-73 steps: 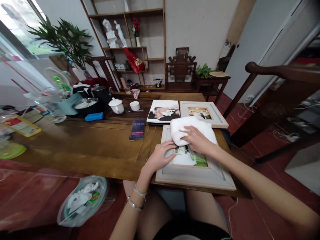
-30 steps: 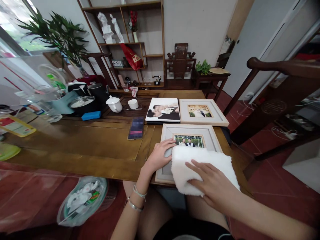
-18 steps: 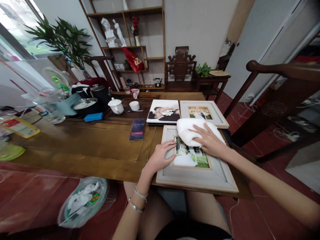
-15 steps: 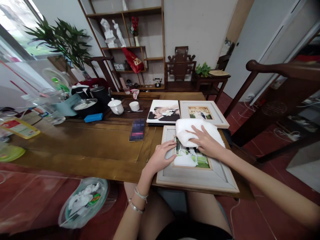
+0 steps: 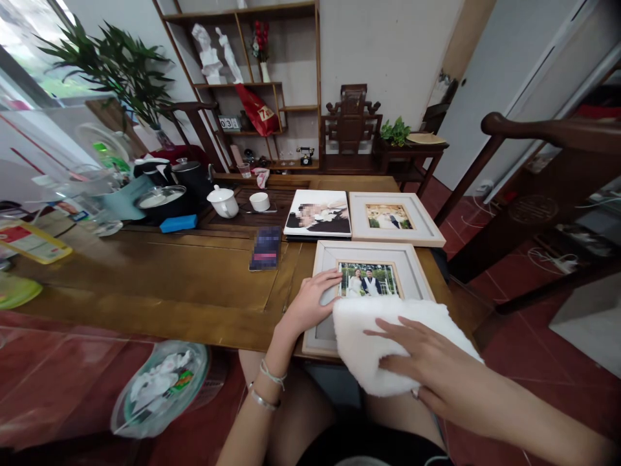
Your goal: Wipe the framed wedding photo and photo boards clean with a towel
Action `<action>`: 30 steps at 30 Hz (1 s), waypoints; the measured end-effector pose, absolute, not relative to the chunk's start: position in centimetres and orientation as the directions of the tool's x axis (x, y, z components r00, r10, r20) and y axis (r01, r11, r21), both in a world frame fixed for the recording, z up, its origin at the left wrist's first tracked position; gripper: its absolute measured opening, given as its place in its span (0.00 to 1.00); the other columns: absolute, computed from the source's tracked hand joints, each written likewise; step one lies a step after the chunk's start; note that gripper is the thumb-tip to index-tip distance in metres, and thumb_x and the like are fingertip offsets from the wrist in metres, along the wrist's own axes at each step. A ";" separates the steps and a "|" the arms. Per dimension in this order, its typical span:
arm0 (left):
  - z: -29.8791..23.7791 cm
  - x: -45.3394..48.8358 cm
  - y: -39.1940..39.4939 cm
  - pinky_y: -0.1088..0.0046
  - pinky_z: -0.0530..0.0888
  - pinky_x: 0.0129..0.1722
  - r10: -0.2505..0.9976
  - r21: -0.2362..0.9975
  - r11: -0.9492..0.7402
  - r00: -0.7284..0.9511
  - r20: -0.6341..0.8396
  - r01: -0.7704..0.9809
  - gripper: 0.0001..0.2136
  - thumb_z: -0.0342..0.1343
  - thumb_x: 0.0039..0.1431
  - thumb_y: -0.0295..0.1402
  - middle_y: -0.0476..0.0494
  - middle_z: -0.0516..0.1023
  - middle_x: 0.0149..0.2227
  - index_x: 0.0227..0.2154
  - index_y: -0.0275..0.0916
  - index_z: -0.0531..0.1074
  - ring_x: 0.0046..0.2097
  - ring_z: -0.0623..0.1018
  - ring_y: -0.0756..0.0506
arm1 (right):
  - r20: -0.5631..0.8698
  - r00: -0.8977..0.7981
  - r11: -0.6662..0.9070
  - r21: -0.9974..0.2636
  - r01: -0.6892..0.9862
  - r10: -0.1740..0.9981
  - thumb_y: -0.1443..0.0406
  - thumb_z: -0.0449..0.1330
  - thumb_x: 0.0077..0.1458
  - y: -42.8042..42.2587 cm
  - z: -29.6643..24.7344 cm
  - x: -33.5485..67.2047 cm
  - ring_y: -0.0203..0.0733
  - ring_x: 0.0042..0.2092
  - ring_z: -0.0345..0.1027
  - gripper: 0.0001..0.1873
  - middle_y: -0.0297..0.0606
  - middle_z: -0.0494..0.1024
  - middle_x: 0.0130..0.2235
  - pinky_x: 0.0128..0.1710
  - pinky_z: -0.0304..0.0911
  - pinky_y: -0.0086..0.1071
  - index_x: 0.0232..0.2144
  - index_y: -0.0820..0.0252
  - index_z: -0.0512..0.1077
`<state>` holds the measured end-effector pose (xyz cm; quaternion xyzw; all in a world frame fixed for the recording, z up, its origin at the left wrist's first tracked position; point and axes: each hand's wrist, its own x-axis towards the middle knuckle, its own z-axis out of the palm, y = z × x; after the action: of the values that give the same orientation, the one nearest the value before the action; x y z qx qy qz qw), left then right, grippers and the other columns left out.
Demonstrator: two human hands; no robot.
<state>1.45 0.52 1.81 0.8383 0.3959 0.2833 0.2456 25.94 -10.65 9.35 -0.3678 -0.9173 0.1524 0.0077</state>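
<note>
A pale wooden picture frame (image 5: 324,259) lies flat at the table's front edge, with a photo (image 5: 369,278) of a couple outdoors in its middle. My left hand (image 5: 310,301) rests on the frame's left side, fingers extended and touching the photo's edge. My right hand (image 5: 412,349) holds a folded white fluffy cloth (image 5: 361,343) over the frame's near right part. Its fingers are spread on top and the lower fingers curl under. The cloth covers the lower photo and near border, and hangs past the table edge.
Behind lie another framed photo (image 5: 427,226) and a photo album (image 5: 303,230). A phone (image 5: 264,248), blue sponge (image 5: 178,224), white lidded cup (image 5: 223,202) and small bowl (image 5: 259,201) are to the left. Below stands a bin (image 5: 198,362); a wooden chair (image 5: 514,200) is at right.
My right hand has drawn the cloth toward me, from the frame's upper part to its near edge, uncovering the upper photo. My left hand has stayed on the frame.
</note>
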 end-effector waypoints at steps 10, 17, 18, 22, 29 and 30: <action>2.1 1.6 0.2 0.59 0.62 0.61 0.819 0.653 -0.544 0.503 0.276 0.527 0.18 0.56 0.57 0.34 0.40 0.71 0.57 0.51 0.39 0.71 0.61 0.67 0.41 | 0.234 -0.547 0.551 0.056 0.833 0.804 0.77 0.51 0.45 0.8 6.2 31.5 0.58 0.65 0.47 0.26 0.45 0.64 0.61 0.60 0.44 0.63 0.46 0.59 0.72; 1.8 1.5 0.4 0.59 0.63 0.61 0.805 0.635 -0.568 0.513 0.297 0.524 0.16 0.52 0.60 0.32 0.41 0.72 0.56 0.51 0.39 0.71 0.61 0.67 0.43 | 0.152 -0.700 0.704 0.035 0.709 0.698 0.76 0.53 0.43 2.9 6.0 28.5 0.58 0.67 0.38 0.31 0.45 0.58 0.64 0.61 0.41 0.62 0.52 0.58 0.69; 1.8 1.5 0.4 0.59 0.63 0.60 0.806 0.633 -0.568 0.512 0.299 0.525 0.16 0.52 0.60 0.31 0.41 0.72 0.56 0.51 0.39 0.71 0.61 0.67 0.42 | 0.135 -0.719 0.724 0.023 0.690 0.681 0.76 0.53 0.43 2.4 5.9 27.9 0.58 0.66 0.38 0.31 0.46 0.58 0.64 0.61 0.41 0.62 0.51 0.58 0.69; 2.0 1.5 0.3 0.59 0.64 0.60 0.810 0.634 -0.564 0.505 0.298 0.530 0.15 0.52 0.60 0.31 0.40 0.72 0.55 0.49 0.39 0.73 0.59 0.69 0.42 | 0.071 -0.761 0.764 -0.105 0.637 0.645 0.77 0.52 0.42 -1.1 6.3 27.0 0.54 0.65 0.46 0.31 0.49 0.60 0.62 0.62 0.44 0.57 0.51 0.60 0.69; 2.0 1.5 0.3 0.56 0.63 0.61 0.824 0.622 -0.549 0.489 0.287 0.559 0.18 0.52 0.59 0.31 0.39 0.68 0.59 0.53 0.39 0.68 0.61 0.66 0.41 | -0.038 -0.769 0.734 -0.270 0.623 0.639 0.78 0.53 0.38 -9.7 8.1 27.0 0.52 0.65 0.47 0.34 0.42 0.59 0.64 0.61 0.51 0.52 0.50 0.53 0.70; 1.9 1.5 0.3 0.56 0.62 0.61 0.826 0.618 -0.547 0.485 0.287 0.565 0.18 0.52 0.60 0.31 0.39 0.67 0.59 0.53 0.39 0.68 0.62 0.65 0.41 | -0.020 -0.769 0.740 -0.257 0.622 0.639 0.78 0.53 0.37 -10.4 7.9 26.8 0.53 0.65 0.46 0.34 0.41 0.58 0.64 0.61 0.49 0.54 0.49 0.53 0.70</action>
<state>1.49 0.33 1.93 0.8313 0.4182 0.2871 0.2271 26.82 -10.36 7.91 -0.3384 -0.9320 0.1252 0.0346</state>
